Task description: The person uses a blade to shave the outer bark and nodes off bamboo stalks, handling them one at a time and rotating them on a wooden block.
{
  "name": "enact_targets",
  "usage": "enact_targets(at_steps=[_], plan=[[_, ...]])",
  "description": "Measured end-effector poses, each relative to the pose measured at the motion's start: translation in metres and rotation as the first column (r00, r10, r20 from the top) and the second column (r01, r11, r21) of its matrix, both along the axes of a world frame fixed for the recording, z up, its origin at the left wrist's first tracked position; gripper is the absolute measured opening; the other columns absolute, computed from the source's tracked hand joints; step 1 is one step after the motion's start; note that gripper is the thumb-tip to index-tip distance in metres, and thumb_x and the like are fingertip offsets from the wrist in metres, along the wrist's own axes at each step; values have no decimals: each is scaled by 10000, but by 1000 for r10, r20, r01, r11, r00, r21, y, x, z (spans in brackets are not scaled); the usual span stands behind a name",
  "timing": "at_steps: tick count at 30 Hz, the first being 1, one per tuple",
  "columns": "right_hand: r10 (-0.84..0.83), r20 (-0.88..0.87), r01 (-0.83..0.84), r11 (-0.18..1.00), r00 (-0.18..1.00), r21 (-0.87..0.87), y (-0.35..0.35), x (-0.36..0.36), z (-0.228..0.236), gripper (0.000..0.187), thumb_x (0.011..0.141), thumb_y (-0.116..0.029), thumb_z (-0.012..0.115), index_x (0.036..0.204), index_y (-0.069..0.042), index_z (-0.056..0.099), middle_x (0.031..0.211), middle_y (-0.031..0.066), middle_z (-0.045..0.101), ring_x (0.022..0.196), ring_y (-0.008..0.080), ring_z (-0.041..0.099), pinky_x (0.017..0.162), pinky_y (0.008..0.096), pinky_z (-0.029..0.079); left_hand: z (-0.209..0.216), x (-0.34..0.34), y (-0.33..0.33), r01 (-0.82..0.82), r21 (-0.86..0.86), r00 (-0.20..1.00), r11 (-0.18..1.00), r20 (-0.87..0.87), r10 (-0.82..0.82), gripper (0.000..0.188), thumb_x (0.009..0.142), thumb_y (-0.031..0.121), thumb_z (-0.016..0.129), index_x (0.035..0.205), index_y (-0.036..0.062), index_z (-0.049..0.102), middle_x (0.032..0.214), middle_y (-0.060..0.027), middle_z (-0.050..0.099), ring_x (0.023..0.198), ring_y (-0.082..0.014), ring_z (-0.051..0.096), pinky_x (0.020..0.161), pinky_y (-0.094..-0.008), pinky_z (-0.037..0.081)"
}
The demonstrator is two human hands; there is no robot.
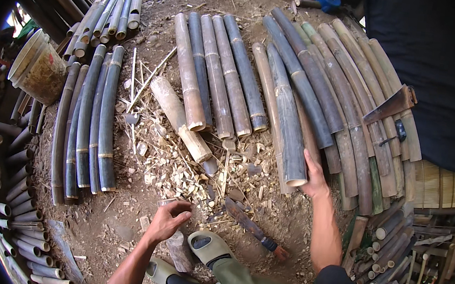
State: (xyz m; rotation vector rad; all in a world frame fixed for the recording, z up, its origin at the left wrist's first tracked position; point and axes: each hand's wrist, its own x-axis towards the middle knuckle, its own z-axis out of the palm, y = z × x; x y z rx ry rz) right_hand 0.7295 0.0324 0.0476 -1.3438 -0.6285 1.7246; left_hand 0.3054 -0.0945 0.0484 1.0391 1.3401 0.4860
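My right hand (315, 175) grips the near end of a dark bamboo pole (285, 120), its thumb along the side beside the hollow cut end. This pole lies over paler bamboo pieces on the right. Lower and to the left, my left hand (171, 217) hovers over the ground with its fingers loosely bent, holding nothing. Beneath it stands a short wooden stump (180, 250) between my feet. A broad-bladed knife (244, 220) with a dark, wrapped handle lies on the dirt between my hands.
Bamboo poles lie in a middle row (213, 68), a left row (93, 122) and a wide right pile (348, 99). A saw (392, 105) rests on that pile. A pale log (180, 117) lies among wood chips (179, 176). A dirty bucket (37, 66) stands far left.
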Motion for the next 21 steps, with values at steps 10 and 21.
enact_targets(at_steps=[10, 21], plan=[[168, -73, -143, 952, 983, 269, -44, -131, 37, 805, 816, -409, 731, 1359, 50, 355, 907, 158, 630, 684, 222, 678, 606, 350, 643, 41, 29, 74, -158, -35, 966, 987, 203, 162, 782, 962, 558, 586, 1414, -68, 461, 1356, -252, 575, 1231, -340, 588, 1016, -481, 501], [343, 933, -667, 721, 111, -186, -190, -81, -33, 856, 799, -269, 816, 1467, 14, 361, 1391, 266, 424, 1303, 429, 427, 1110, 497, 377, 158, -77, 90, -178, 409, 968, 895, -92, 235, 666, 688, 170, 830, 1261, 8, 531, 923, -82, 641, 787, -172, 654, 722, -313, 556]])
